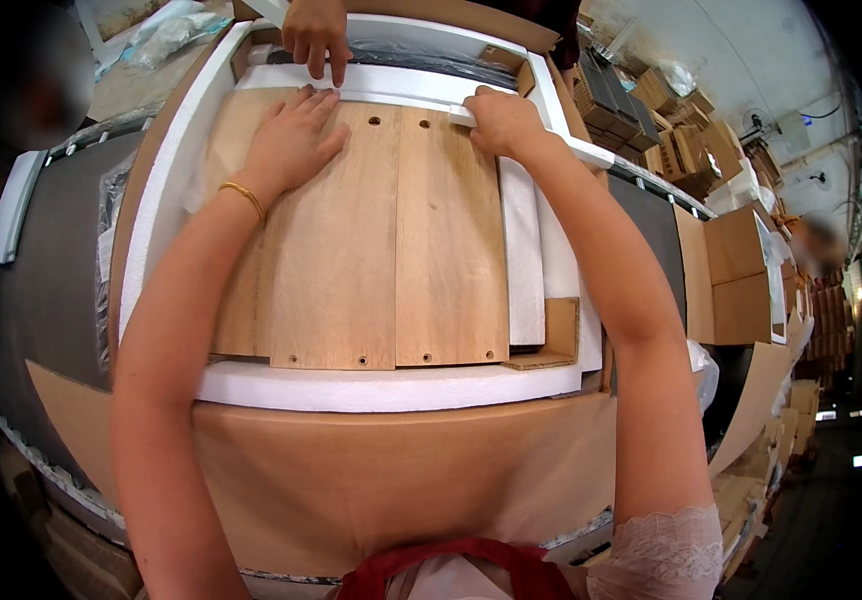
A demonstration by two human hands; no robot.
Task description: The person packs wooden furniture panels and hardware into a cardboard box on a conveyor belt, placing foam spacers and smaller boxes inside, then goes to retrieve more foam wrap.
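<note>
Wooden boards (pixel 336 240) with small holes near their ends lie side by side inside an open cardboard box (pixel 371 450) lined with white foam (pixel 381 388). My left hand (pixel 301 140) lies flat on the boards, fingers apart, its tips reaching a white foam strip (pixel 401 92) along their far edge. At the far right corner of the boards, my right hand (pixel 504 120) has its fingers curled over the end of a white foam strip. A co-worker's hand (pixel 317 38) reaches down from the far side, its fingertips just beyond my left hand.
Behind the strip lies a dark, plastic-wrapped piece (pixel 431 68). A cardboard corner piece (pixel 556 335) sits at the boards' near right. The box rests on a dark conveyor (pixel 41 280); another open carton (pixel 736 275) stands to the right. Stacked cartons (pixel 696 155) fill the far right.
</note>
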